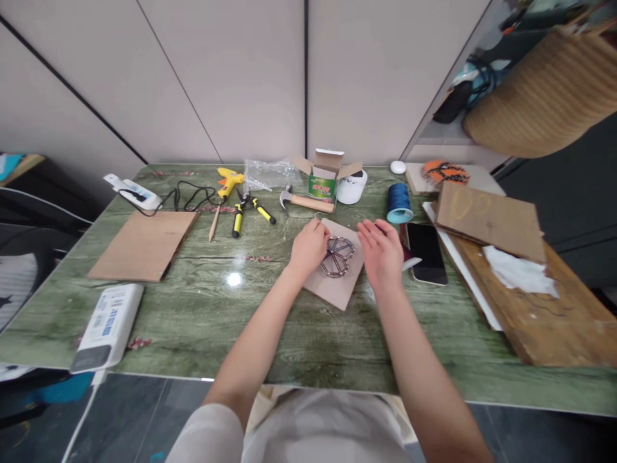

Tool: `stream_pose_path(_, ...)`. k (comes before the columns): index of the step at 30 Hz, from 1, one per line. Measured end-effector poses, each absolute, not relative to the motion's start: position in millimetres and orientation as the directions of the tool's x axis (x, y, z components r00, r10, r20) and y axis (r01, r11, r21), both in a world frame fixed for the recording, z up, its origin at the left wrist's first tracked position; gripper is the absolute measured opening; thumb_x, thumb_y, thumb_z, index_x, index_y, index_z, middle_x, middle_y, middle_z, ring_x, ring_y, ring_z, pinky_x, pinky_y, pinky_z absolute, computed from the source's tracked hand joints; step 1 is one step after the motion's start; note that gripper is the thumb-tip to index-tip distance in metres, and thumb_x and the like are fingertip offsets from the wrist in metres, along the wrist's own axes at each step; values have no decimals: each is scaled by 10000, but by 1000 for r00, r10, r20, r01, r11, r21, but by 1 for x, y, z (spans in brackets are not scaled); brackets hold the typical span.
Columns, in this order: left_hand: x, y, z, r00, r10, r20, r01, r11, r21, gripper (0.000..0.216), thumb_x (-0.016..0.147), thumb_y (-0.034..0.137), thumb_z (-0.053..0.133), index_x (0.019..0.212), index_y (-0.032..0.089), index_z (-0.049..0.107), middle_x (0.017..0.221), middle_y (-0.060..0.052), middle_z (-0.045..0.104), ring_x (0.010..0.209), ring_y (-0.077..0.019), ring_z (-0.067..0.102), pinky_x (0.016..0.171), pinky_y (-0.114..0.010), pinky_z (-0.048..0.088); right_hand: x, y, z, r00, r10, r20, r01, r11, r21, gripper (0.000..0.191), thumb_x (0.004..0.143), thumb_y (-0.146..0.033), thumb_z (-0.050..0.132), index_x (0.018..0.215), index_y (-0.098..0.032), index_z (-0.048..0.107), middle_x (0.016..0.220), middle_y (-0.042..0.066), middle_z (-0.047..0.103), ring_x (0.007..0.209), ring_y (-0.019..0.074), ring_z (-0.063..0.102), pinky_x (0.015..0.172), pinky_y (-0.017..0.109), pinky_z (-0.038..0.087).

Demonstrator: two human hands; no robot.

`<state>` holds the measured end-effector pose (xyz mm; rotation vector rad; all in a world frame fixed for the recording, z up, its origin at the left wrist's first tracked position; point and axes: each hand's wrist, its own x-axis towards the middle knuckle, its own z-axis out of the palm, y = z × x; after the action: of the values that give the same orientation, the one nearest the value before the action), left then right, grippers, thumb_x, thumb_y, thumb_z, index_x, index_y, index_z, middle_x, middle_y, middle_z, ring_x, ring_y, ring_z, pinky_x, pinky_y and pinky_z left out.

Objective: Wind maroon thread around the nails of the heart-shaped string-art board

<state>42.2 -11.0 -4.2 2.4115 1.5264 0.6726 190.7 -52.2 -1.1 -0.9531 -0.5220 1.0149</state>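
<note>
A square light-brown board point(328, 293) lies turned at an angle on the table. On it stands a ring of nails point(338, 256) with dark and reddish thread strung between them like spokes. My left hand point(310, 249) rests at the board's left side, its fingers curled together by the ring; whatever they pinch is hidden. To the right of the board, my right hand point(382, 252) is raised with fingers stretched out and no object visible in it. Partly behind that hand is a dark red item with a white edge point(411, 260), its kind unclear.
Behind the board are a claw hammer point(311, 203), a green box point(322, 186), and a white spool point(351, 188). Pliers point(238, 218) and a yellow glue gun point(229, 182) lie left. A blue thread spool point(399, 202), a phone point(427, 254) and wooden boards point(554, 321) sit right.
</note>
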Motion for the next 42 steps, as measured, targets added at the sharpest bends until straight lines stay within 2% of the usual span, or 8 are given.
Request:
stream_pose_path(2,42,-11,-4,349,898,268,798,-435,418,131,882,213,455,886,169,578,942,-75,555,886,-190,552,769,-280,426,182,-58,11,413,906,93,-382,265,-885,246,738,-239,579,973,-250,505,947,16,670,964,184,637,924,424,459)
stream_pose_path(5,40,-9,-5,333,904,268,789,-423,446,135,884,214,453,904,172,579,951,-70,553,877,-185,562,773,-280,428,175,-64,18,360,915,181,-301,297,-906,197,760,-265,569,950,-245,520,804,4,684,839,189,661,892,430,465)
stream_pose_path(7,37,-6,-6,310,913,263,791,-402,461,137,883,221,458,915,174,582,963,-66,554,872,-180,568,780,-280,431,175,-63,16,353,920,168,-277,274,-921,166,760,-281,568,916,-240,527,735,-3,676,774,193,664,856,425,480)
stream_pose_path(11,30,-1,-10,282,925,254,797,-373,474,135,879,227,470,914,176,589,973,-58,561,872,-169,573,787,-271,435,177,-59,7,313,950,8,-304,108,-947,135,754,-294,556,870,-230,532,578,-39,610,585,171,626,710,385,519)
stream_pose_path(16,26,-1,-10,304,917,257,807,-392,442,132,877,224,474,894,176,597,944,-54,572,866,-174,567,768,-274,430,177,-54,-1,315,949,18,-269,107,-957,81,740,-251,554,815,-222,561,419,-108,395,394,89,390,666,335,507)
stream_pose_path(22,23,-4,-7,315,906,284,810,-413,417,120,871,243,498,866,187,604,923,-48,588,900,-184,552,784,-282,413,177,-53,-4,333,943,0,-219,78,-973,106,734,-249,550,824,-209,587,445,-111,270,416,73,278,597,278,458)
stream_pose_path(38,27,9,-16,296,930,219,760,-368,536,117,848,201,499,834,175,612,911,-52,617,885,-188,562,785,-302,423,178,-52,-10,315,949,21,-163,76,-984,132,735,-265,543,854,-217,577,473,-105,276,442,81,294,660,298,477)
stream_pose_path(42,20,6,-14,336,914,227,753,-406,518,116,854,202,488,826,171,596,906,-51,608,881,-187,547,785,-310,411,179,-53,-7,344,939,9,-185,77,-980,132,728,-254,540,850,-213,571,470,-107,263,437,78,282,648,293,472)
